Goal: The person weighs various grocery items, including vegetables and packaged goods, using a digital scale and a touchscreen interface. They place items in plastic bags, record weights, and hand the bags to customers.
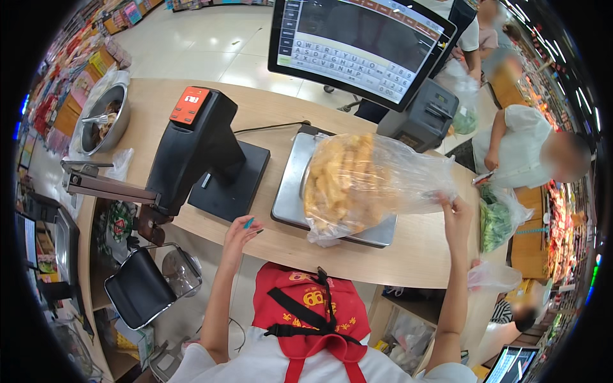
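A clear plastic bag [347,179] full of yellowish-orange food pieces rests on the metal platform of a counter scale [289,182]. I cannot tell what food it is. My right hand [457,215] pinches the gathered, loose end of this bag at the right. Away from the bag, my left hand [242,235] is raised over the counter's near edge, holding nothing, with its fingers apart. Something blue-green shows on one fingertip. Just beyond this hand stands a black payment or scanning device [191,153] with an orange top panel and a flat black base [230,186].
Behind the scale stand a touchscreen monitor [354,52] and a grey printer [421,115]. A metal bowl [107,119] sits at the counter's left end. A person [517,143] stands at the right beside a bag of green vegetables [498,220]. A black chair [141,287] is at lower left.
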Tool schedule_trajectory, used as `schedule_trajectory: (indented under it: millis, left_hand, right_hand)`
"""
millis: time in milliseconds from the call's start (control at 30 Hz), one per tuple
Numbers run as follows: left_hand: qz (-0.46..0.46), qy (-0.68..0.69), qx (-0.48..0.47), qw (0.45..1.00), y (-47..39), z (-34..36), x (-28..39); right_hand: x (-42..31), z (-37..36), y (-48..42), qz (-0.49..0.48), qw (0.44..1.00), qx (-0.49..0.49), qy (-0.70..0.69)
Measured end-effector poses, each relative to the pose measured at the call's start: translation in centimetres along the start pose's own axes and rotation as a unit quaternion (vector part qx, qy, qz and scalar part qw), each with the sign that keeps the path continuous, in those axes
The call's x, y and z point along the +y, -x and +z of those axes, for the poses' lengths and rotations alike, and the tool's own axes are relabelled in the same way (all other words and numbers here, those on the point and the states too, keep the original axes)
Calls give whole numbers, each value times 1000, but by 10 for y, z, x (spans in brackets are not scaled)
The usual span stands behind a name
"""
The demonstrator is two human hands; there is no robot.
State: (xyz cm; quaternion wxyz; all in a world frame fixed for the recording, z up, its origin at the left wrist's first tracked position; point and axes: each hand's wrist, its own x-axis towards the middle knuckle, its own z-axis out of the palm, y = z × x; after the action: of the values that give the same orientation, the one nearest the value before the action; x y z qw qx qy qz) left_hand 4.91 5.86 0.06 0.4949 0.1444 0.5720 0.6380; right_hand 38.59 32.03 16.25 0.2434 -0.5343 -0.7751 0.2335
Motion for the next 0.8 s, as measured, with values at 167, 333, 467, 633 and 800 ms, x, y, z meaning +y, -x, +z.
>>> schedule_trajectory:
  millis: [167, 333, 467, 633, 800]
  left_hand:
    - [-1, 31, 29, 999, 12, -1, -9]
    - [11, 21, 57, 998, 19, 7, -15]
    - [35, 40, 74, 996, 25, 8, -16]
    - [56, -2, 106, 993, 40, -2, -20]
    - [70, 4, 116, 991, 41, -19, -28]
  right_hand:
    - [-60, -11, -39, -210, 967, 134, 51]
    - [-160, 26, -113, -519, 832, -4, 195]
    - [-188, 110, -213, -623, 699, 54, 347]
    - [-209, 139, -256, -573, 728, 117, 359]
    - [-180, 119, -231, -656, 685, 88, 306]
